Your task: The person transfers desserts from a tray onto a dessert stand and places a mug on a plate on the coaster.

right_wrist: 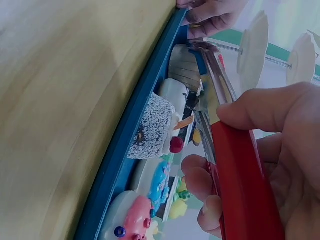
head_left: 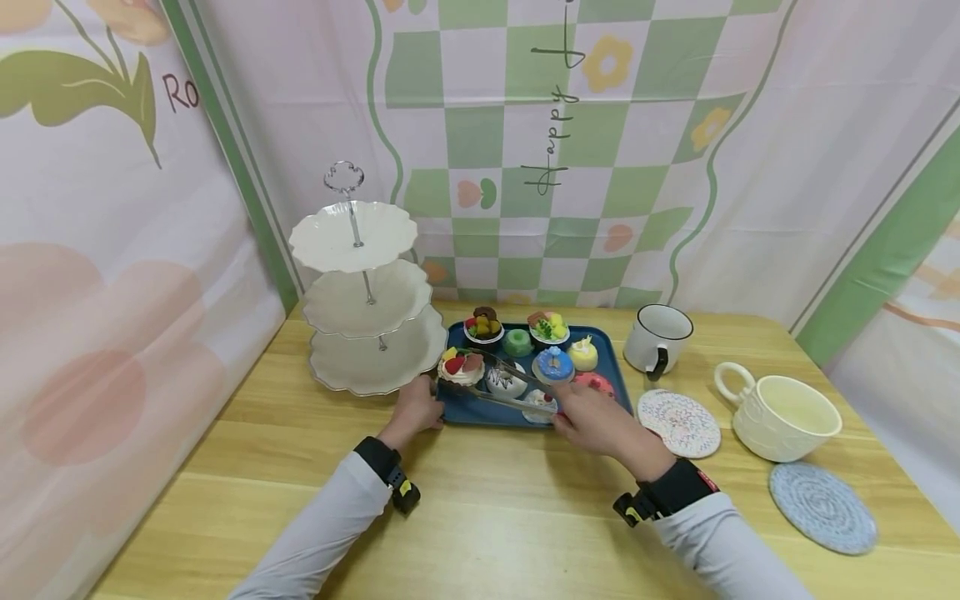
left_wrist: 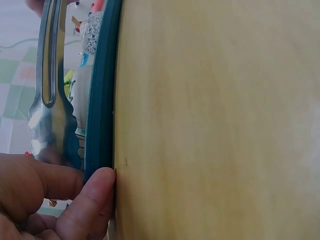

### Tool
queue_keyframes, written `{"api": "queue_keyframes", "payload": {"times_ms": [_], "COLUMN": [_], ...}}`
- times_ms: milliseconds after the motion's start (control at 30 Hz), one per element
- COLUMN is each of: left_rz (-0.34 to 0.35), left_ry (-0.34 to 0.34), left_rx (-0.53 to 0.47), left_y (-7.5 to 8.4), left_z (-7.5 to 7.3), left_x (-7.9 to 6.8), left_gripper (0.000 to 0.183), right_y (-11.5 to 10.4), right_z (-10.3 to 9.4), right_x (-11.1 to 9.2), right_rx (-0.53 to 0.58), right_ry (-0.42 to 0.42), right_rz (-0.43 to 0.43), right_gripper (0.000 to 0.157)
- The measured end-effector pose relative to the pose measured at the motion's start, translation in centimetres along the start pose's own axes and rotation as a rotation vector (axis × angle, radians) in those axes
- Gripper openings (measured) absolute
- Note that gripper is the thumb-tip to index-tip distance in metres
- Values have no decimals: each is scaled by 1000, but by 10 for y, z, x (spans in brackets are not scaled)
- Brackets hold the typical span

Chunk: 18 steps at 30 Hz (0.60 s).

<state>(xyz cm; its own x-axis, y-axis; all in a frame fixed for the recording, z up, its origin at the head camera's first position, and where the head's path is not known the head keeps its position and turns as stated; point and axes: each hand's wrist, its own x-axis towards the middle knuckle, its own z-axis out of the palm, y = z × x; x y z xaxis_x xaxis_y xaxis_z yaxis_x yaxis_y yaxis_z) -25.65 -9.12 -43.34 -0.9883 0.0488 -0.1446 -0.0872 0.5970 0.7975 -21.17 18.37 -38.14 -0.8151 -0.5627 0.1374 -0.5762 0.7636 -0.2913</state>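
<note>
At the left front corner of a blue tray (head_left: 480, 414), my left hand (head_left: 418, 406) pinches the rim between thumb and finger, as the left wrist view shows. My right hand (head_left: 600, 423) grips metal tongs (head_left: 501, 399) by their red handles (right_wrist: 245, 185), reaching leftward over the tray. The tongs' arms are spread, with their ends on either side of a fruit-topped cupcake (head_left: 461, 367); whether they touch it, I cannot tell. Beside it sit a white doughnut (head_left: 504, 381), a blue-topped pastry (head_left: 555, 364) and a white-coated cake (right_wrist: 155, 127) with a cherry.
A three-tier white stand (head_left: 375, 358) rises left of the tray. To the right are a white mug (head_left: 648, 333), a cream cup (head_left: 780, 425), a speckled coaster (head_left: 686, 425) and a grey-blue coaster (head_left: 822, 507). A printed curtain (head_left: 525, 242) hangs behind the wooden table (head_left: 480, 517).
</note>
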Motion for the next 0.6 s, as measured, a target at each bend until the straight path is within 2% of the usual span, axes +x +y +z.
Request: {"api": "queue_keyframes", "payload": {"times_ms": [200,367,600], "left_rz": [-4,-22,-11], "left_ry": [0,-2,3], "left_rx": [-4,-8,-35], "left_y": [2,2,0], "left_z": [0,0,0], "left_x": [-1,0,0], "left_gripper": [29,31,30], "right_y": [-1,0,-1], "right_z": [0,1,2], "right_x": [-1,-1,-2], "right_rx": [-37,-72,-100], "right_ry": [6,18,32], "right_rz": [-3,-12,-2], "right_gripper": [28,27,27]}}
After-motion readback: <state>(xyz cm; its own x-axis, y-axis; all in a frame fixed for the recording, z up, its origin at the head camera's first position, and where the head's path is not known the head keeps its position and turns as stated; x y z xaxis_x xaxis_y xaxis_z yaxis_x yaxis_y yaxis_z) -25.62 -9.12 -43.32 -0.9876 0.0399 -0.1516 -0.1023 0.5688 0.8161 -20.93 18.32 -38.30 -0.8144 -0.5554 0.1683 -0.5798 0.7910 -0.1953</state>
